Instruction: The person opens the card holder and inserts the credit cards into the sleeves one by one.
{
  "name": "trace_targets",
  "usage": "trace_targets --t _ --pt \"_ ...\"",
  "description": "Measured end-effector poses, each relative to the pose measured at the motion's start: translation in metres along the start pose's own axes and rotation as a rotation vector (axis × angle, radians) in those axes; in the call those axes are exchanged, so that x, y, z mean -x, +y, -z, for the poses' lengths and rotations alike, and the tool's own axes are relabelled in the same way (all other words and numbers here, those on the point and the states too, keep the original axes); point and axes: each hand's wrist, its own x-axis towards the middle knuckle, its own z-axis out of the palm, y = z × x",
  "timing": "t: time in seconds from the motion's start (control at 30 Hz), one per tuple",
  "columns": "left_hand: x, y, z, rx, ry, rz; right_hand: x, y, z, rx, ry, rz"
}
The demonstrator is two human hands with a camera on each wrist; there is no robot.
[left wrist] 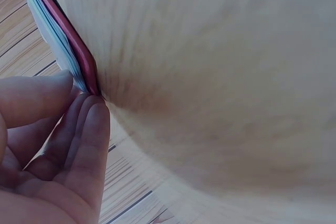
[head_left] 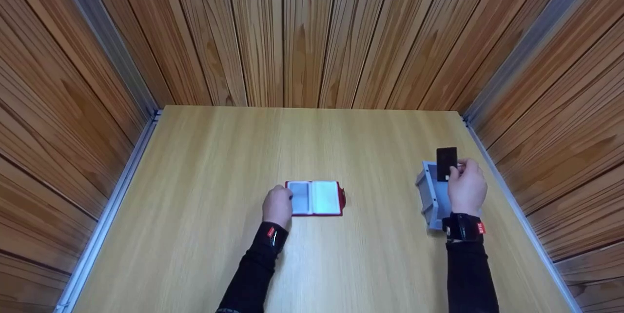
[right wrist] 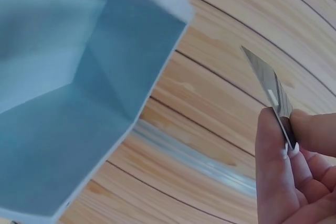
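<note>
A red card holder (head_left: 325,198) with clear plastic sleeves lies opened flat on the table, its strap end pointing right. My left hand (head_left: 278,205) pinches its left edge; in the left wrist view the thumb is on the sleeve side and the fingers are at the red cover (left wrist: 79,51). Over on the right, my right hand (head_left: 468,188) holds a black card (head_left: 446,163) by its lower end, thumb against fingers. That card overlaps the far part of a grey-blue bin (head_left: 428,196) in the head view. The right wrist view shows the card (right wrist: 266,85) nearly edge-on, beside the bin.
Light wood-grain table (head_left: 204,157) spreads under everything. Wood-plank walls (head_left: 307,35) rise at the back and both sides, with metal rails (head_left: 512,201) along the table's side edges. The bin stands near the right rail.
</note>
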Motion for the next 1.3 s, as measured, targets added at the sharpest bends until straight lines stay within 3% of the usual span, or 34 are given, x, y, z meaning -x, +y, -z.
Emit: trace_targets --t 0.5,0.67,0.8,1.3 --pt "0.000 -0.001 -0.001 -0.011 0.032 -0.022 0.006 -0.022 -0.022 -0.085 -0.007 0.100" --pt "-0.001 -0.002 -0.002 -0.013 0.005 -0.008 0.010 -0.026 -0.034 -0.117 -0.016 0.131" --pt "-0.002 -0.001 -0.002 0.000 -0.020 0.018 0.014 -0.032 -0.042 -0.132 -0.042 0.132" --pt "-0.001 0.000 -0.003 -0.002 0.001 0.019 0.034 -0.054 -0.069 -0.203 -0.156 0.166"
